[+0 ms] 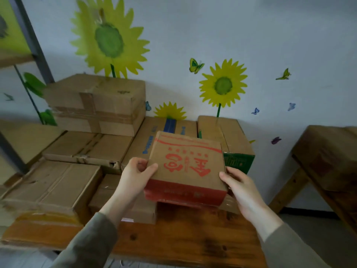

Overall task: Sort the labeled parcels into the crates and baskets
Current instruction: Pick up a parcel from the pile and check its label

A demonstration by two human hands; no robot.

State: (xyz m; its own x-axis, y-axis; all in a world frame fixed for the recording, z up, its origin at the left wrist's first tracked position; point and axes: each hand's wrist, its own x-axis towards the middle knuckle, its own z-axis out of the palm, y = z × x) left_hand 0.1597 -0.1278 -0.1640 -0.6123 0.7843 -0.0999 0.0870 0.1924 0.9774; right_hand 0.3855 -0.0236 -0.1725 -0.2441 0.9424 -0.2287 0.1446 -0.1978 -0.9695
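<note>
Grey-green sleeves [92, 238] cover both forearms, which reach forward from the lower edge over the wooden worktop [183, 235]. The left hand [135, 176] grips the near left corner of a brown cardboard parcel [185, 165] printed with red characters. Its thumb lies on the top face and its fingers [135, 161] are curled round the side. The right hand [241, 187] holds the near right corner, thumb on the top edge and the other fingers hidden behind and under the box. The parcel sits level between the two hands, its red front band facing the person. Whether its underside touches the worktop cannot be told.

Left of the parcel lie a small plain box [143, 209] under the left wrist and a wide, flat, creased carton [52, 186]. Behind the parcel stand a carton with blue print [152, 138] and a carton with a green end [237, 161]. Further left, a taped box [96, 103] is stacked on another carton. A second wooden bench [328, 157] stands to the right. The pale wall behind carries sunflower stickers [110, 39] and small butterflies.
</note>
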